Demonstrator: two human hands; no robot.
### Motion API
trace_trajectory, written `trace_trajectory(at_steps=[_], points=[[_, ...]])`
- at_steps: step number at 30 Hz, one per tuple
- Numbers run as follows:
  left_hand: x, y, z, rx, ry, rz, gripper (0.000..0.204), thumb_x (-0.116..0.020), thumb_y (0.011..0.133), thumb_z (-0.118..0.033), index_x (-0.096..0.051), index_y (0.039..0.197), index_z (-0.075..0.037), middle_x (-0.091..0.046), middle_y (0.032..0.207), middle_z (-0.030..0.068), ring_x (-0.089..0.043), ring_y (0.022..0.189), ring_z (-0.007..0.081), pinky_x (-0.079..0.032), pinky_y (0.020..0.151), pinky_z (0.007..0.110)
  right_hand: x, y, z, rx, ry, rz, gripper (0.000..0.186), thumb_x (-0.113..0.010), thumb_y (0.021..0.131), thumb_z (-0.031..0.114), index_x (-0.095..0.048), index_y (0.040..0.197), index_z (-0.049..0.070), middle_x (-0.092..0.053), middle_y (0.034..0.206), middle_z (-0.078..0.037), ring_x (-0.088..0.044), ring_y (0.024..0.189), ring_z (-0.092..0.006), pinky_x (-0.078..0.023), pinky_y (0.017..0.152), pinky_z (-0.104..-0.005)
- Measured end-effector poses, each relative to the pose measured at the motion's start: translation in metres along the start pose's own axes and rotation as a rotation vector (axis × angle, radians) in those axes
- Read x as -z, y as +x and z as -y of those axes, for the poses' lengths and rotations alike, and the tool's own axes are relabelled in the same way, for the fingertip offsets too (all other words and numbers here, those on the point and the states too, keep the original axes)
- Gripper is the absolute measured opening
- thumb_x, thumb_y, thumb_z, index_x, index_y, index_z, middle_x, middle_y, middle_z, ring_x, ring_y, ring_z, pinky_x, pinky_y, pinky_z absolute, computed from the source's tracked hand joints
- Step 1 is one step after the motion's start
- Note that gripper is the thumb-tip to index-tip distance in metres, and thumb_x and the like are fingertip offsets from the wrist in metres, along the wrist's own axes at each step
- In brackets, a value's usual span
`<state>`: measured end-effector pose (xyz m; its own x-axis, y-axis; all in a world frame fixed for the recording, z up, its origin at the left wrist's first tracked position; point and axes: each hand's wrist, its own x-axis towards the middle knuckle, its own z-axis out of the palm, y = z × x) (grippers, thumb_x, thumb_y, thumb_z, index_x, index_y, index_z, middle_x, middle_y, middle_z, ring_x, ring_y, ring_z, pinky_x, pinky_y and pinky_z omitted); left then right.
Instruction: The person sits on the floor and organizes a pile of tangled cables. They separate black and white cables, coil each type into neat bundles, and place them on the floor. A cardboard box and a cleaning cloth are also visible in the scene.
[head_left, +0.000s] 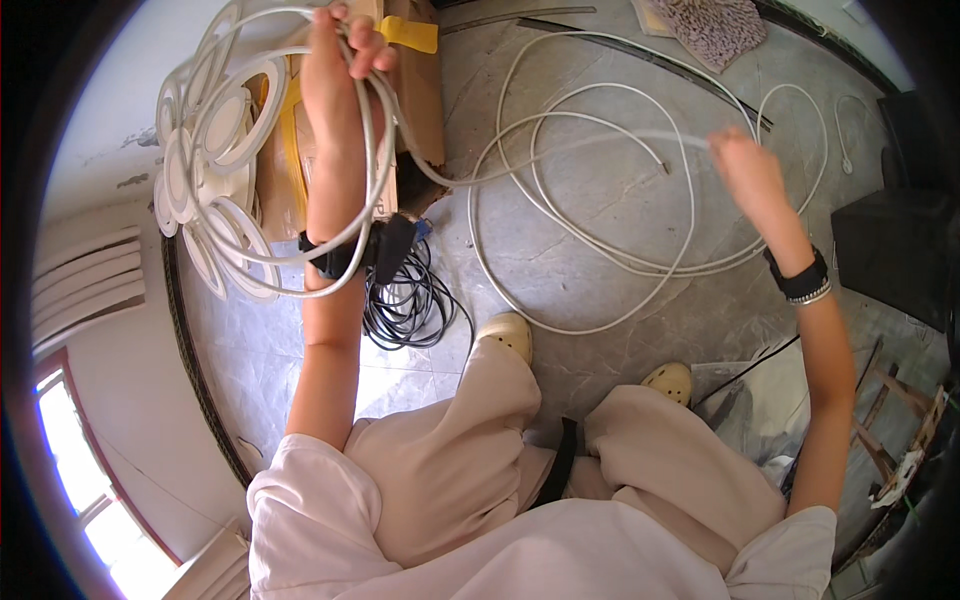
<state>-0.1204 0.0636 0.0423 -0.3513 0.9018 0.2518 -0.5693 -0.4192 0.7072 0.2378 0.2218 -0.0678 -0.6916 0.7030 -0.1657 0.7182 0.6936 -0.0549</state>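
My left hand (345, 50) is raised at the upper left, its fingers curled round several loops of a white cable (372, 170). The loops hang about my left wrist and forearm. From there one stretch of the cable runs across to my right hand (745, 165), which is closed on it and slightly blurred. More of the same cable lies in wide loose loops on the grey floor between my hands. One cable end shows inside those loops.
A cardboard box (418, 90) with yellow tape stands behind my left arm, beside white oval pieces (180, 165). A bundle of black cable (410, 305) lies near my left shoe (508, 335). At the right is a black box-like object (890, 245); a fuzzy mat (712, 30) lies far off.
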Motion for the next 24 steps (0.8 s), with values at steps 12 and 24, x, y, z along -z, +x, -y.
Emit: trace_trajectory(at_steps=[12, 24], points=[[0.057, -0.001, 0.070, 0.145, 1.044, -0.193, 0.024, -0.041, 0.095, -0.023, -0.047, 0.093, 0.000, -0.055, 0.063, 0.0092, -0.050, 0.041, 0.0119, -0.044, 0.038, 0.025, 0.059, -0.057, 0.075, 0.723, 0.433, 0.301, 0.014, -0.061, 0.079, 0.015, -0.066, 0.088, 0.006, -0.062, 0.077, -0.010, -0.059, 0.069, -0.0280, -0.045, 0.060, -0.0354], [0.066, -0.001, 0.073, 0.464, 1.269, 0.013, 0.025, -0.044, 0.094, -0.025, -0.048, 0.095, -0.001, -0.054, 0.059, 0.0058, -0.054, 0.042, 0.0136, -0.044, 0.043, 0.026, 0.097, -0.037, -0.005, 0.443, 0.561, -0.305, 0.014, -0.062, 0.081, 0.009, -0.065, 0.092, 0.002, -0.056, 0.072, -0.004, -0.049, 0.063, -0.0129, -0.039, 0.057, -0.0247]])
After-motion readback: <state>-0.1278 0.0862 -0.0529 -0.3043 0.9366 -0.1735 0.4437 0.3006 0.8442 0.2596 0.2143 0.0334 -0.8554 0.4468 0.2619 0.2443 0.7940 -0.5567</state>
